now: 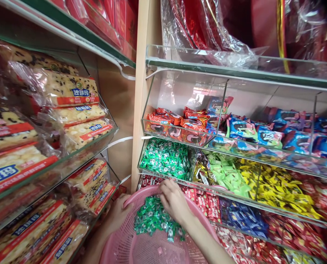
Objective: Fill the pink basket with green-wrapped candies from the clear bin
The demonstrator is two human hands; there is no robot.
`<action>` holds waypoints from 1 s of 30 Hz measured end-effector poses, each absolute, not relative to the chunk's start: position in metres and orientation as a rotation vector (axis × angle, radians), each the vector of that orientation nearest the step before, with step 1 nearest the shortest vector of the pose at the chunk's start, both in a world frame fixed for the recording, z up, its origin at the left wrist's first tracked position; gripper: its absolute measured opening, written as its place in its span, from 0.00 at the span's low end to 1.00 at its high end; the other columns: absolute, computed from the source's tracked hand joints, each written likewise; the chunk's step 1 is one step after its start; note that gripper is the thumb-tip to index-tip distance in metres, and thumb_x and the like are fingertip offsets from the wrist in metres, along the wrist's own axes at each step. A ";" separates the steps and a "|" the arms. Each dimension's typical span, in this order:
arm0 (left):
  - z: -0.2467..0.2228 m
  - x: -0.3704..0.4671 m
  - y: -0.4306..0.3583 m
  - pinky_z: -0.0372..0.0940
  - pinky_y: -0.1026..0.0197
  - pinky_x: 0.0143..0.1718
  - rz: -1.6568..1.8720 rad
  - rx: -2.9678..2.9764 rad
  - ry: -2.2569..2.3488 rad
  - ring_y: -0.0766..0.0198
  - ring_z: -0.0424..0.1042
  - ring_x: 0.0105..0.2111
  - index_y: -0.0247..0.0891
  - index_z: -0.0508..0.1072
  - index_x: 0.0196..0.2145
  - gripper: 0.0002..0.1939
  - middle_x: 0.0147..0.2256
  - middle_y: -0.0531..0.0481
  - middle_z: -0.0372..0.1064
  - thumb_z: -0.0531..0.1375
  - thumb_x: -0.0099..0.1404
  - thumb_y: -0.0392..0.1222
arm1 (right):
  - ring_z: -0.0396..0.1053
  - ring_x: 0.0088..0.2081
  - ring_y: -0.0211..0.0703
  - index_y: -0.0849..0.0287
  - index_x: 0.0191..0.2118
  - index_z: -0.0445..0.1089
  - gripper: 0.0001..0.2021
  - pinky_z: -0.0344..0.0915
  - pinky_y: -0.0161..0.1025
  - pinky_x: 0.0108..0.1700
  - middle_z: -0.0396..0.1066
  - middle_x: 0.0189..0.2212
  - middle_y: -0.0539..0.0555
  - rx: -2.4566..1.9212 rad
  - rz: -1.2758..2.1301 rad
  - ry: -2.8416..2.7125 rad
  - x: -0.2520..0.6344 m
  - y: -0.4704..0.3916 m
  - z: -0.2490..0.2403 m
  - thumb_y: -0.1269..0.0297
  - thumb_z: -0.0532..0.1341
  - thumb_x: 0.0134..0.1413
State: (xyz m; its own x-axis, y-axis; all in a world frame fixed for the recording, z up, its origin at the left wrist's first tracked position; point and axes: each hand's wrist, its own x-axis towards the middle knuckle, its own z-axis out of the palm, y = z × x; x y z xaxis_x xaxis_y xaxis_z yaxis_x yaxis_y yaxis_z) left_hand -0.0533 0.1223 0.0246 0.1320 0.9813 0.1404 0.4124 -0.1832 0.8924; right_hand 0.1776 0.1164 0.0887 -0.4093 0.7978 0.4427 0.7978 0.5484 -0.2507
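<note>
A pink plastic basket with a perforated wall is tilted in front of the shelves. Inside it lies a heap of green-wrapped candies, gathered toward its far side. My left hand grips the basket's left rim. Over the far rim is my right hand, its fingers curled down beside the heap; what they hold, if anything, is hidden. Just beyond stands a glass compartment with more green candies of the same look.
Glass-fronted shelves hold orange snack packs, blue cookie packs, yellow candies and dark blue candies. Wrapped pastry bars fill the left shelves. A wooden post stands at the corner. Glass edges lie close to the basket.
</note>
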 end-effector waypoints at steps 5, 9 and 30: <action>0.027 -0.053 0.121 0.63 0.58 0.38 0.980 1.706 1.378 0.56 0.70 0.35 0.33 0.76 0.36 0.14 0.31 0.48 0.70 0.55 0.57 0.44 | 0.62 0.38 0.43 0.58 0.37 0.65 0.08 0.58 0.38 0.41 0.66 0.34 0.53 -1.348 -0.151 -2.079 0.184 0.133 0.131 0.71 0.50 0.57; 0.026 -0.052 0.121 0.63 0.58 0.38 0.976 1.715 1.377 0.56 0.70 0.35 0.33 0.76 0.36 0.14 0.31 0.48 0.70 0.55 0.58 0.43 | 0.65 0.37 0.45 0.59 0.39 0.64 0.06 0.58 0.37 0.35 0.69 0.33 0.55 -1.793 -0.236 -1.963 0.190 0.159 0.145 0.66 0.54 0.56; 0.022 -0.053 0.124 0.63 0.58 0.39 0.985 1.708 1.379 0.56 0.70 0.35 0.34 0.76 0.36 0.14 0.32 0.47 0.71 0.56 0.57 0.43 | 0.67 0.43 0.50 0.65 0.45 0.64 0.15 0.58 0.37 0.36 0.71 0.36 0.62 -2.092 -0.249 -2.095 0.182 0.166 0.163 0.76 0.54 0.48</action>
